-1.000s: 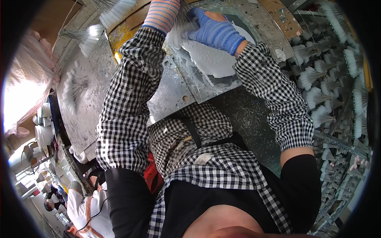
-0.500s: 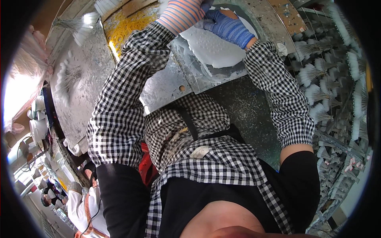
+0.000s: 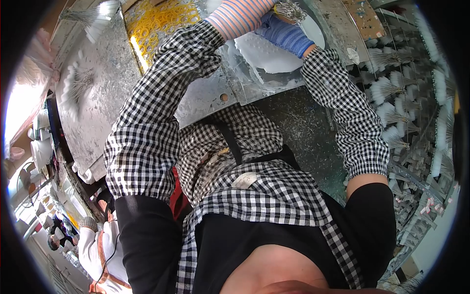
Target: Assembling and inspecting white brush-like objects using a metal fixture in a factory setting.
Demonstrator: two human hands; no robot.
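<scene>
A: Working at the frame's top, the blue-gloved right hand (image 3: 283,33) is clenched round a grey bristle bundle (image 3: 289,10) over the white tray (image 3: 274,54).
B: Left hand (image 3: 240,14)?
A: Striped glove; grip hidden. Next probably needs pressing bristles down steadily.

The person wears black-and-white checked sleeve covers (image 3: 147,132) over both forearms, each gathered at its upper end over a black long-sleeved top (image 3: 274,245). A checked apron (image 3: 254,186) of the same cloth covers the chest, crossed by a narrow black strap (image 3: 232,144) and bearing a small pale label (image 3: 245,180). The left hand (image 3: 240,17) is in a knit glove striped pink, white and blue. The right hand (image 3: 284,34) is in a blue knit glove with a ribbed cuff.
</scene>
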